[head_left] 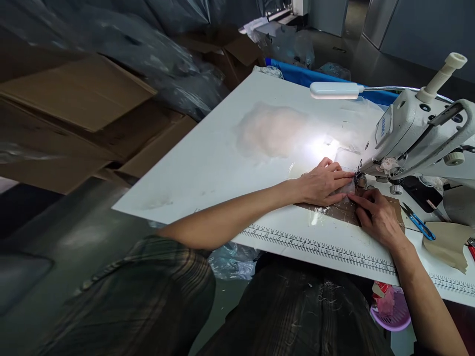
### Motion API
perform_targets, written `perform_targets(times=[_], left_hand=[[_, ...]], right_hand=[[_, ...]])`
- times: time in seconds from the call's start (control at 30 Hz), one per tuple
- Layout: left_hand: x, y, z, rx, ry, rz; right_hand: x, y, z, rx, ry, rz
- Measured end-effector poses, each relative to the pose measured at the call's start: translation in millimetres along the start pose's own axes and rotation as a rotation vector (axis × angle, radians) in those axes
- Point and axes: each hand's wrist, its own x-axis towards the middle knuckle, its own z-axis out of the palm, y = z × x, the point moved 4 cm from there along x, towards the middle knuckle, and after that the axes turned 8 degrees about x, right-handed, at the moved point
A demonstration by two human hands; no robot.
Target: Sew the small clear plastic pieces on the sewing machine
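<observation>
My left hand (324,184) lies flat with fingers stretched over a small piece of sheer white fabric (348,188), its fingertips close beside the needle area of a white sewing machine (403,128). From the right, my right hand (380,217) reaches in with curled fingers, its fingertips closed at the fabric's near edge. Part of the fabric is hidden by both hands. Under them is a brown, shiny plate or sheet (341,212) on the white table (222,163). A lit lamp (336,90) shines on the spot.
Blue thread snips (419,222) and a tan scrap (447,242) lie right of my right hand. A ruler strip (315,245) runs along the table's front edge. Cardboard boxes (77,94) and plastic sheeting stand left. A purple basket (395,314) sits below the table.
</observation>
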Motion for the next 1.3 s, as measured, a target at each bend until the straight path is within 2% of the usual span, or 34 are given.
perform_targets(times=[0.33, 0.83, 0.93, 1.1, 1.2, 1.3], left_hand=[[2, -5, 1.2, -0.07, 0.013, 0.009], [2, 3, 0.3, -0.007, -0.037, -0.03], [0, 0, -5.1, 0.024, 0.002, -0.024], [-3, 0, -17.8, -0.017, 0.143, 0.108], [-4, 5, -16.4, -0.059, 0.157, 0.222], [-5, 10, -12.0, -0.077, 0.151, 0.275]], right_hand=[[0, 1, 1, 0.006, 0.014, 0.006], [0, 4, -2, 0.044, 0.025, 0.008], [-1, 4, -2, 0.034, 0.032, 0.001], [0, 3, -1, 0.023, 0.029, -0.011], [1, 2, -1, 0.02, 0.02, 0.0], [1, 1, -1, 0.017, 0.009, 0.015]])
